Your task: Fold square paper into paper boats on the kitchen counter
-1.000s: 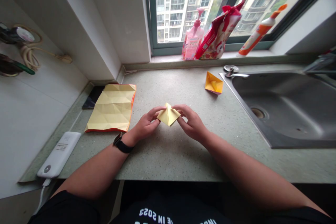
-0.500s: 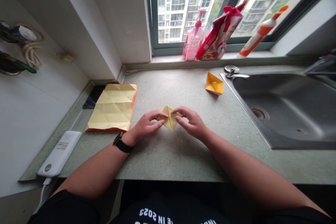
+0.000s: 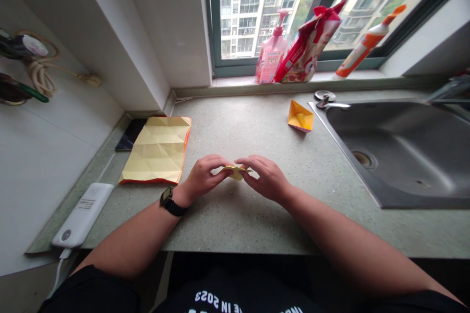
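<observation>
A small folded piece of yellow paper (image 3: 237, 175) is pinched between both hands above the worktop, now seen nearly edge-on. My left hand (image 3: 206, 174), with a black watch on its wrist, grips the left corner between thumb and fingers. At the right corner, my right hand (image 3: 265, 177) holds the paper the same way. My fingers cover both ends of it. To the left lies a stack of creased yellow paper sheets (image 3: 157, 149) with orange-red edges. A folded yellow-orange paper shape (image 3: 300, 116) stands apart, beyond my right hand.
A steel sink (image 3: 404, 156) with a tap (image 3: 330, 104) takes up the right side. A white power bank (image 3: 83, 215) with a cable lies front left, and a dark flat device (image 3: 131, 135) rests under the sheets. A pump bottle (image 3: 270, 56) and a red bag (image 3: 308, 49) stand on the sill.
The folded yellow paper has tilted from showing its flat diamond face to nearly edge-on. Both hands have turned with it, still pinching its side corners.
</observation>
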### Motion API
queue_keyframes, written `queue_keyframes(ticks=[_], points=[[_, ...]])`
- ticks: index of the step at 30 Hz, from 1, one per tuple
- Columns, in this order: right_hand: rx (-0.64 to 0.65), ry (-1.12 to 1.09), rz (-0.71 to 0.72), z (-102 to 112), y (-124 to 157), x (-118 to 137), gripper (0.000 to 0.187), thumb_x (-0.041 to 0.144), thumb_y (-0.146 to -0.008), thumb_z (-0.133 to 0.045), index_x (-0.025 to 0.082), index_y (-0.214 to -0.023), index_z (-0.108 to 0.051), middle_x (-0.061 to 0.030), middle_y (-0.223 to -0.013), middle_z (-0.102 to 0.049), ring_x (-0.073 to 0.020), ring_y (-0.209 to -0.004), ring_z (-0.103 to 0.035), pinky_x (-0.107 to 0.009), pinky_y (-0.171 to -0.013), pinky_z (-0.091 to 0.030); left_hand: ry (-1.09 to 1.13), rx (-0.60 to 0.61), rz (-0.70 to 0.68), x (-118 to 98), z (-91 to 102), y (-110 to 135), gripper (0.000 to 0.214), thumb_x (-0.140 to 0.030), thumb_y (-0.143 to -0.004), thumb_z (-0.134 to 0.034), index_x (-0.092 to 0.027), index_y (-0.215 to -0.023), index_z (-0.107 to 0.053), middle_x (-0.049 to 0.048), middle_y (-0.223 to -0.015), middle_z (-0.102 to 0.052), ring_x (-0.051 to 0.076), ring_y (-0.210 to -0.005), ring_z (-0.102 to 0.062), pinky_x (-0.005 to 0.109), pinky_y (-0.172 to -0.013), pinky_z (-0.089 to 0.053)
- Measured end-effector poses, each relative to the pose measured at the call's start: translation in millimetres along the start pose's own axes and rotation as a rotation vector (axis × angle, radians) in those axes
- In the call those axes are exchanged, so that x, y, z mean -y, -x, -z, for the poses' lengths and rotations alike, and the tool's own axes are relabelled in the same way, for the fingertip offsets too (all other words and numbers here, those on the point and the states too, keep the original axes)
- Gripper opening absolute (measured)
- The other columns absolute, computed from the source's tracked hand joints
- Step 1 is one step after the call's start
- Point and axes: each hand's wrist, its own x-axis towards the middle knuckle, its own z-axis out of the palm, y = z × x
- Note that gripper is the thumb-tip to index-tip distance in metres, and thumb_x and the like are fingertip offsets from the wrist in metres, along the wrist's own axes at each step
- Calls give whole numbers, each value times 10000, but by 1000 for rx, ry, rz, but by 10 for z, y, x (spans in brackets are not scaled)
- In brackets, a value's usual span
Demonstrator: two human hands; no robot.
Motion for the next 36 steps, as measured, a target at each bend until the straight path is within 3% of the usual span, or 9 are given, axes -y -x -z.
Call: queue_keyframes(ticks=[8, 13, 18, 27, 36], points=[[72, -51, -61, 30, 10, -57, 523, 344, -943, -802, 275, -1427, -614, -124, -1256, -746, -314, -1128, -710, -499, -948, -624, 17, -97, -99, -92, 43, 6, 63, -239, -1033, -760, -226, -1041, -821, 78, -1032, -816, 196, -954, -772, 352, -891, -622], [88, -17, -129, 11, 11, -102, 353, 219, -948, -723, 275, -1296, -707, -105, -1182, -766, -293, -1067, -718, -478, -919, -618, -2, -83, -130, -138, 44, 15, 81, -259, -1045, -746, -242, -1043, -825, 83, -1058, -812, 197, -980, -760, 372, -916, -621], [65, -16, -148, 40, 4, -122, 141, 242, -999, -698, 281, -1105, -783, -78, -1093, -786, -255, -989, -734, -417, -865, -605, -3, -102, -113, -143, 38, 14, 67, -270, -1036, -760, -233, -1041, -815, 83, -1039, -813, 202, -979, -764, 380, -940, -617], [-21, 1, -126, 61, 1, -119, 183, 182, -1015, -668, 266, -1063, -823, -69, -1015, -794, -234, -919, -733, -392, -819, -587, -21, -59, -167, -130, 43, 11, 74, -251, -1037, -755, -236, -1093, -801, 79, -1063, -815, 193, -979, -769, 404, -1013, -605], [-7, -85, -8, 67, -32, -37, 202, 223, -1046, -645, 315, -1041, -825, -38, -941, -801, -213, -847, -718, -391, -784, -563, -28, -11, -117, -77, 8, 26, 130, -329, -1055, -721, -227, -1071, -799, 87, -1008, -818, 215, -985, -762, 381, -930, -610]])
